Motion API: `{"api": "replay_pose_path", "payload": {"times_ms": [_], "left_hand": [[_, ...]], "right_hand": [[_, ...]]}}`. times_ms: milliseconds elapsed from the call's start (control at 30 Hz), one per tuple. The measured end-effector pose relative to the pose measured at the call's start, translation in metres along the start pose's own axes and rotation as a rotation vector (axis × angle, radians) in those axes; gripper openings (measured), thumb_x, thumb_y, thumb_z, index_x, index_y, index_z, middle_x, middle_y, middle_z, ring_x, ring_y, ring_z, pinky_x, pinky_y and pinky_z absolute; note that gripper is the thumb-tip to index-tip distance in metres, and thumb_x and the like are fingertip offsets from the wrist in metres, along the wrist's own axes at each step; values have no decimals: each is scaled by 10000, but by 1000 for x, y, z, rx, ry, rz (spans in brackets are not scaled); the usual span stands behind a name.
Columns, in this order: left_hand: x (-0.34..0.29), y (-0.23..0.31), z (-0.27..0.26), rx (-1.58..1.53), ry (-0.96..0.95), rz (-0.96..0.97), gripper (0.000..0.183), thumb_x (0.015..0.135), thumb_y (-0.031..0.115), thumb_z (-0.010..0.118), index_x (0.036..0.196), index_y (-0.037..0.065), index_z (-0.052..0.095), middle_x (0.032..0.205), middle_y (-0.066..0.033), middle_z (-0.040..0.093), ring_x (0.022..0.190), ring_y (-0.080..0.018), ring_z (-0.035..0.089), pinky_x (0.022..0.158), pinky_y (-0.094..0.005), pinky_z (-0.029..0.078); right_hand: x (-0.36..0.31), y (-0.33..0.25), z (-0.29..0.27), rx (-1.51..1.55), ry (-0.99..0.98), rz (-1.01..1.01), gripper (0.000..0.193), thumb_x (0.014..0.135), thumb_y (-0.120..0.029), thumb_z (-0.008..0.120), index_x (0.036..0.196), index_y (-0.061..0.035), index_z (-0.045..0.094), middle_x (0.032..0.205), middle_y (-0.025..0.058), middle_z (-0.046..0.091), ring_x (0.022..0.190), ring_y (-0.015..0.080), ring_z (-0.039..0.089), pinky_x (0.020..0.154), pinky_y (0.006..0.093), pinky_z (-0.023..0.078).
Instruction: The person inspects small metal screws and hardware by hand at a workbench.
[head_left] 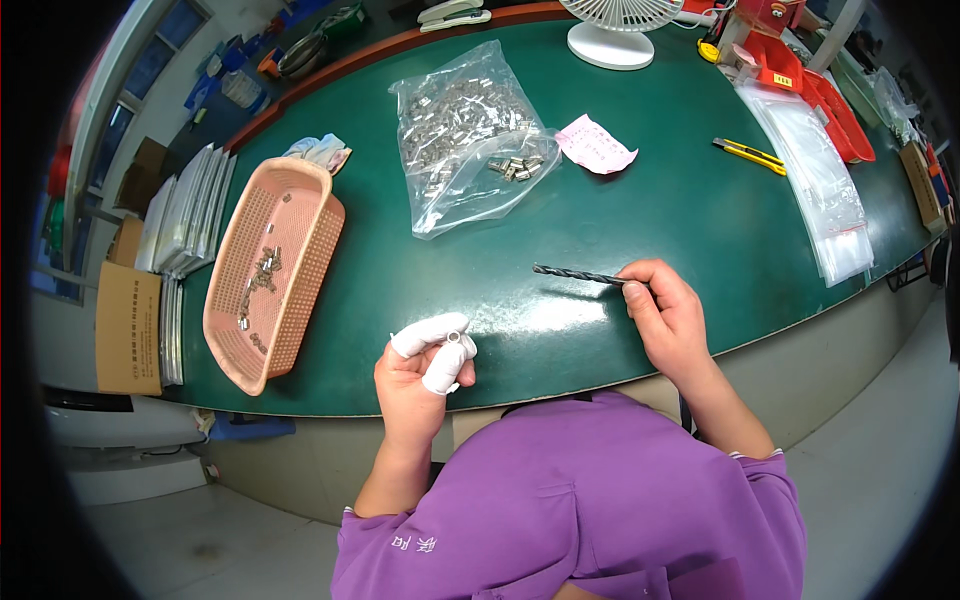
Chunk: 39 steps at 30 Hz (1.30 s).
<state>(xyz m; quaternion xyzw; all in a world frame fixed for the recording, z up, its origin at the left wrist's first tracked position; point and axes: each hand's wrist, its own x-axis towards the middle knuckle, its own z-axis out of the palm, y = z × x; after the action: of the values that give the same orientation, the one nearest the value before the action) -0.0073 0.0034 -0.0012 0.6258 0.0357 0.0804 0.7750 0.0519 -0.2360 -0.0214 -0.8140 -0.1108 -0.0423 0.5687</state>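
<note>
White finger cots cover fingers and thumb of my left hand (425,360), which pinches a small metal ring (454,337) above the table's near edge. My right hand (665,315) grips a dark twist drill bit (580,274) by one end; its fluted tip points left, toward my left hand but apart from it. To the left of my left hand stands a pink perforated plastic basket (318,250) with small metal parts (262,280) inside. Beyond my hands lies a clear plastic bag (435,205) filled with many similar metal pieces (470,110).
On the green table (400,275) lie a pink paper slip (597,146), a yellow utility knife (750,155) and flat clear bags (815,190). A white fan (612,50) stands at the back. Red bins (835,115) are far right; a cardboard box (128,325) stands left.
</note>
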Motion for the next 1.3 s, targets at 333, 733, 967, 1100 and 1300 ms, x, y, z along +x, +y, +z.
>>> {"api": "replay_pose_path", "payload": {"times_ms": [333, 733, 967, 1100, 1300], "left_hand": [[0, -1, -4, -123, -80, -111, 188, 815, -17, 474, 966, -13, 587, 752, -105, 600, 503, -112, 508, 475, -216, 410], [1, 1, 3, -94, -25, -103, 169, 813, -28, 482, 964, 12, 548, 794, -116, 604, 565, -134, 556, 508, -228, 458], [1, 2, 0, -266, -26, -185, 84, 862, 39, 457, 909, 47, 526, 676, -59, 541, 463, -76, 401, 438, -208, 339], [1, 3, 0, -342, -64, -251, 89, 883, 94, 454, 911, 53, 528, 645, -44, 516, 448, -63, 367, 424, -199, 297], [-2, 2, -2, -458, -89, -321, 95, 885, 112, 463, 908, 55, 536, 631, -34, 505, 430, -50, 345, 414, -197, 270]], "right_hand": [[0, -1, 0, -13, -5, -6, 105, 837, -119, 535, 877, -24, 555, 713, 51, 533, 604, 131, 473, 553, 251, 393], [-1, -3, 0, -14, -11, -119, 105, 799, -93, 565, 882, -28, 563, 743, 57, 554, 614, 146, 497, 555, 258, 408], [4, -39, 0, -128, -79, -546, 153, 705, -38, 622, 851, -59, 579, 731, 50, 579, 614, 227, 502, 569, 316, 410], [5, -42, 3, -193, -86, -677, 209, 662, -40, 654, 857, -73, 588, 701, 24, 561, 608, 205, 493, 549, 311, 396], [9, -45, 5, -295, -74, -820, 224, 643, -71, 648, 860, -81, 595, 674, 0, 525, 608, 166, 485, 523, 283, 380]]}}
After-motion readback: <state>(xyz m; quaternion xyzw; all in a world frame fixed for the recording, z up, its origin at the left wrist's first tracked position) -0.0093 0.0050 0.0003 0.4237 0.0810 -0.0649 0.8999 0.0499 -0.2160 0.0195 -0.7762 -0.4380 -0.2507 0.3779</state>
